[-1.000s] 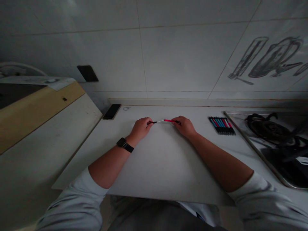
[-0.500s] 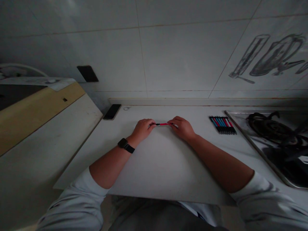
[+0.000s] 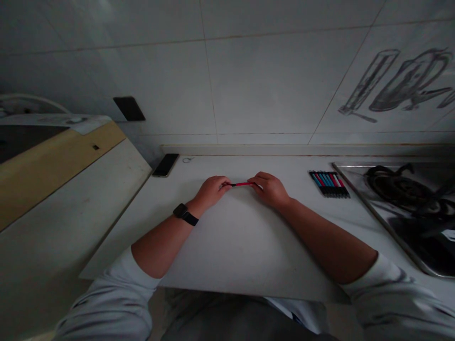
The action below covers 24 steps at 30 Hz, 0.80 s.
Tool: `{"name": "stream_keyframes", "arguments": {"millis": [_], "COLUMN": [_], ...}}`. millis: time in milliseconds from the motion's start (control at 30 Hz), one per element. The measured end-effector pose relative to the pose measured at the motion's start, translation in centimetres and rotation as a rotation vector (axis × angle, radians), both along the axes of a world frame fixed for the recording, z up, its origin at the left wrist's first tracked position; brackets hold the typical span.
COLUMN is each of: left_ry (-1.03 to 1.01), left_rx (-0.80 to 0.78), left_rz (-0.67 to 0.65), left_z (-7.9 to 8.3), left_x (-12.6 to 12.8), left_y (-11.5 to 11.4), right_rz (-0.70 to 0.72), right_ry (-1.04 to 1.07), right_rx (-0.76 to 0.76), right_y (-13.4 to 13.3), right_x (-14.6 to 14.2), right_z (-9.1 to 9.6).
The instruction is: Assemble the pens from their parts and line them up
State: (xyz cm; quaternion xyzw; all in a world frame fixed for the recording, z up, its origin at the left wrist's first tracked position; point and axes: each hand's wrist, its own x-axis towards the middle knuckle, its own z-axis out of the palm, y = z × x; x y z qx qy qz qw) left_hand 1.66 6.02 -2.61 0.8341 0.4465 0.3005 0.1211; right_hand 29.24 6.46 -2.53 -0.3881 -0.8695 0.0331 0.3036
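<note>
A thin red pen (image 3: 242,184) lies level between my two hands, just above the white countertop (image 3: 241,237). My left hand (image 3: 211,189), with a black watch on its wrist, is closed round the pen's left end. My right hand (image 3: 269,188) is closed round its right end. Only a short red stretch shows between the fingers. Both forearms rest on the counter.
A row of several red and blue pens (image 3: 329,183) lies to the right of my hands. A gas stove (image 3: 408,208) fills the right end of the counter. A dark phone (image 3: 165,165) lies at the back left. A washing machine lid (image 3: 53,156) stands at left.
A second ago the pen was pulled apart, with a white section showing between its halves. My hands have moved together and the pen is now closed up, only red showing.
</note>
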Motion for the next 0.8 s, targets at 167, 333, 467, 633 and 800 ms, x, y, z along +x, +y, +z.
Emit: {"name": "stream_keyframes", "arguments": {"millis": [167, 333, 467, 633, 800], "left_ry": [-0.022, 0.075, 0.086, 0.100, 0.066], "left_rx": [0.046, 0.044, 0.065, 0.109, 0.086], "left_rz": [-0.011, -0.087, -0.114, -0.078, -0.098], "left_z": [-0.2, -0.3, -0.1, 0.3, 0.6], "left_x": [0.0, 0.0, 0.1, 0.2, 0.0], "left_y": [0.0, 0.2, 0.0, -0.3, -0.5], "right_rz": [0.034, 0.042, 0.043, 0.028, 0.477], "right_ry": [-0.065, -0.125, -0.159, -0.069, 0.099], "right_rx": [-0.029, -0.056, -0.089, 0.056, 0.268], "right_y": [-0.3, -0.6, -0.6, -1.8, -8.9], "right_x": [-0.4, -0.7, -0.6, -1.5, -4.4], "right_z": [0.2, 0.3, 0.2, 2.7, 9.8]}}
